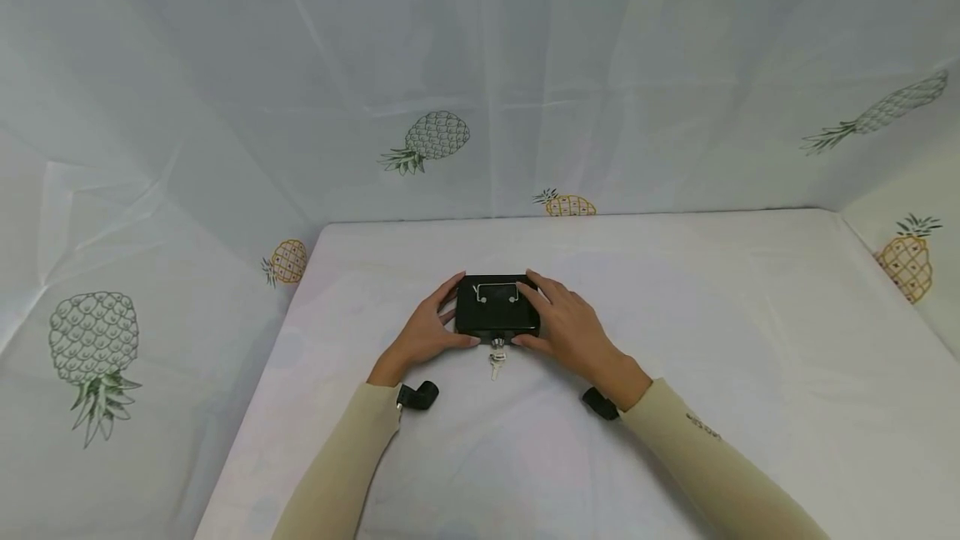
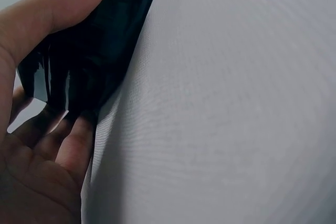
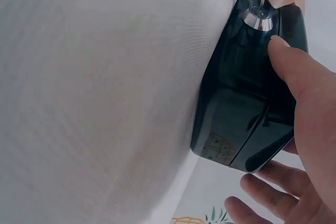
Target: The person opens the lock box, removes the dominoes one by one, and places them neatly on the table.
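Note:
A small black cash box (image 1: 487, 321) lies on the white-covered table, its wire handle (image 1: 498, 285) on the lid. Keys (image 1: 496, 363) hang from the round silver lock (image 3: 258, 21) on its front. At the left end my left hand (image 1: 420, 338) grips the box, its thumb (image 2: 63, 6) across the front and fingers along the side. My right hand (image 1: 583, 338) holds the other end, with the thumb (image 3: 294, 61) on the front near the lock and an index finger reaching over the lid by the handle. The box's back is hidden.
The white cloth (image 1: 735, 340) covers the tabletop around the box. Pineapple-print curtains (image 1: 600, 65) rise behind the table and on both sides. Black wrist devices (image 1: 418, 396) sit below both cuffs, close over the cloth.

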The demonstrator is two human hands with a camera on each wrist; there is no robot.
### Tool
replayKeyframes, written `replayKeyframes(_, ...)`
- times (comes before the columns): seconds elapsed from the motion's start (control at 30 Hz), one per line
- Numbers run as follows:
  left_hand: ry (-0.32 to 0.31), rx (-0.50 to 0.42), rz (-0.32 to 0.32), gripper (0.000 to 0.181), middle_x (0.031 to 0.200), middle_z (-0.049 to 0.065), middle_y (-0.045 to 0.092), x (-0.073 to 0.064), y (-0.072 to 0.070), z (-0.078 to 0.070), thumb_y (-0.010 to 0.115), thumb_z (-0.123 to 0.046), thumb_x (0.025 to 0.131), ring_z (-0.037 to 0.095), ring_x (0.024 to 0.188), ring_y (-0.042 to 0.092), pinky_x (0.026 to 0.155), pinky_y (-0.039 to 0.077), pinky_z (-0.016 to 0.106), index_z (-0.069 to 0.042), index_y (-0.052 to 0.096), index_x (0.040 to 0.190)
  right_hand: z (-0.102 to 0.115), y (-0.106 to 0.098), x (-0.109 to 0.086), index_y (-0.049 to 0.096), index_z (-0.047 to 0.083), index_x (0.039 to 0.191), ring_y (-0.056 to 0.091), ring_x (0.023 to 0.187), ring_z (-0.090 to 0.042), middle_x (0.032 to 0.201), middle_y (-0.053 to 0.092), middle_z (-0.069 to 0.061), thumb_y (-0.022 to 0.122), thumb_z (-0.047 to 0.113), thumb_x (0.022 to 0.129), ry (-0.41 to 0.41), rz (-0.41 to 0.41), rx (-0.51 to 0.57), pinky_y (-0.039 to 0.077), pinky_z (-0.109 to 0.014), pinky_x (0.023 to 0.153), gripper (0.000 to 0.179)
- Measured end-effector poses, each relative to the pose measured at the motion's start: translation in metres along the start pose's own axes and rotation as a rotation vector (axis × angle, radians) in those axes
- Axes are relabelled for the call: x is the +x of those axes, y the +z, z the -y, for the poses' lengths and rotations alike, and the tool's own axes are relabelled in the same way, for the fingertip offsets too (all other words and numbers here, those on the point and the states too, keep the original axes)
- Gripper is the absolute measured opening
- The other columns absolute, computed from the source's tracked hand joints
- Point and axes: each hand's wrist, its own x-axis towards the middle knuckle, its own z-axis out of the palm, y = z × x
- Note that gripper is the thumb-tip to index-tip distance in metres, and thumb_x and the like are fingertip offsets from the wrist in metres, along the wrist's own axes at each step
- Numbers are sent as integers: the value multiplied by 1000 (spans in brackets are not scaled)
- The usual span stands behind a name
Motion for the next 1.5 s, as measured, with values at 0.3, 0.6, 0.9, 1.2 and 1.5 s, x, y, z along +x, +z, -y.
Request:
replayKeyframes(0.3,1,17,5,113,170,17,31,0,-1,0,92,0,77,35,156,33,122,43,40,-9,25,169,0,1,1,52,1,152,58,135,-39,159,47,-21,90,45,84,10,18,22,59,-56,101,90)
replayKeyframes(0.6,-19,9,18,114,172,13,26,-1,-2,1,92,-2,79,33,159,29,125,40,42,-13,24,169,0,1,1,50,2,154,54,138,-41,163,40,-20,91,40,85,55,59,101,60,-55,100,89)
replayKeyframes(0.9,-27,16,36,113,171,10,26,-1,-5,1,91,-1,80,31,160,24,126,39,43,-16,24,170,-1,-1,3,52,3,154,53,141,-40,163,40,-19,93,36,82,88,78,162,58,-55,104,89)
replayKeyframes(1.2,-17,-13,35,112,169,10,29,-1,-5,3,91,2,79,33,159,27,125,41,43,-14,26,169,-2,-2,5,57,4,150,51,142,-40,161,45,-17,97,33,78,118,77,205,53,-55,113,88)
replayKeyframes(1.5,-16,-25,30,111,170,11,29,-2,-5,1,91,2,79,33,159,28,125,41,43,-13,27,169,-3,-4,8,59,2,149,50,142,-42,160,47,-19,98,30,76,126,81,261,48,-55,118,87)
